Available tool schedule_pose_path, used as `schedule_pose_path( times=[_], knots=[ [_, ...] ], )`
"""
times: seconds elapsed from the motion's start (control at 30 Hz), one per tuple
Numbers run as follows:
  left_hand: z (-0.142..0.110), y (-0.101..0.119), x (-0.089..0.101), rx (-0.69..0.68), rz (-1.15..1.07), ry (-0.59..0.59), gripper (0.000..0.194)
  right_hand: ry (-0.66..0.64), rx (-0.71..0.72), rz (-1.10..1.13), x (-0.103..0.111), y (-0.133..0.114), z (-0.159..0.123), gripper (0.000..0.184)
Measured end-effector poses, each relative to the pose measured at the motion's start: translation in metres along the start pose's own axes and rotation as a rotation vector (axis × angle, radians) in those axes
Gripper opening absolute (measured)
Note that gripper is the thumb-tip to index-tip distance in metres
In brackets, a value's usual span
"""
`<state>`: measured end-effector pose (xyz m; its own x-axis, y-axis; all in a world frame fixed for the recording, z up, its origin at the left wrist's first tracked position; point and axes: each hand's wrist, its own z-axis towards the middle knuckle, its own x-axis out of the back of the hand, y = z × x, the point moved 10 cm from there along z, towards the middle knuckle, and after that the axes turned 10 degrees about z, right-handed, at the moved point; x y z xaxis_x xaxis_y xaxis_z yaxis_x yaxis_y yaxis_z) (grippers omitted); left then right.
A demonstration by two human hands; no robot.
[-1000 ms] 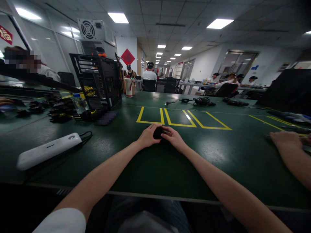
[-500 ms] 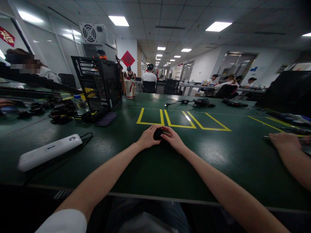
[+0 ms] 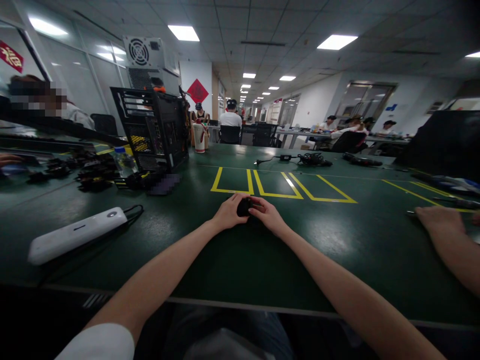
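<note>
A small dark object (image 3: 243, 207) with a rounded outline is held between my two hands, low over the green table. My left hand (image 3: 228, 212) curls round its left side, thumb toward me and fingers over the far edge. From the right, the fingertips and thumb of my right hand (image 3: 266, 212) close on it. My fingers cover much of the object, so I cannot make out its exact kind.
Yellow tape outlines (image 3: 277, 196) lie just beyond my hands on the table (image 3: 240, 265). A white elongated device (image 3: 78, 235) with a black cord is at left, an open computer case (image 3: 153, 130) behind it. A cable (image 3: 315, 158) lies farther back. Another person's hand (image 3: 442, 220) rests at right.
</note>
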<state>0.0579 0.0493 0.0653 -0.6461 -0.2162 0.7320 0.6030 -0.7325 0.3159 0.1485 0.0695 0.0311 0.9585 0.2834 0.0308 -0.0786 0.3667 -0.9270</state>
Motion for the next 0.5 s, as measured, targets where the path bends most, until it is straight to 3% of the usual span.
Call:
schedule_pose_path(
  times=[0.17,0.33,0.5],
  knots=[
    [-0.0002,0.0001,0.0004,-0.007,-0.004,0.005,0.059,0.017,0.027,0.02,-0.0004,-0.0048,-0.0045,0.034],
    [-0.0003,0.0022,0.0008,-0.021,0.009,0.004,0.057,0.035,0.054,0.011,0.0001,-0.0078,-0.0056,0.021],
    [-0.0002,0.0012,0.0006,-0.011,0.015,-0.001,0.058,0.017,0.031,-0.046,0.0004,-0.004,-0.0032,0.036]
  ],
)
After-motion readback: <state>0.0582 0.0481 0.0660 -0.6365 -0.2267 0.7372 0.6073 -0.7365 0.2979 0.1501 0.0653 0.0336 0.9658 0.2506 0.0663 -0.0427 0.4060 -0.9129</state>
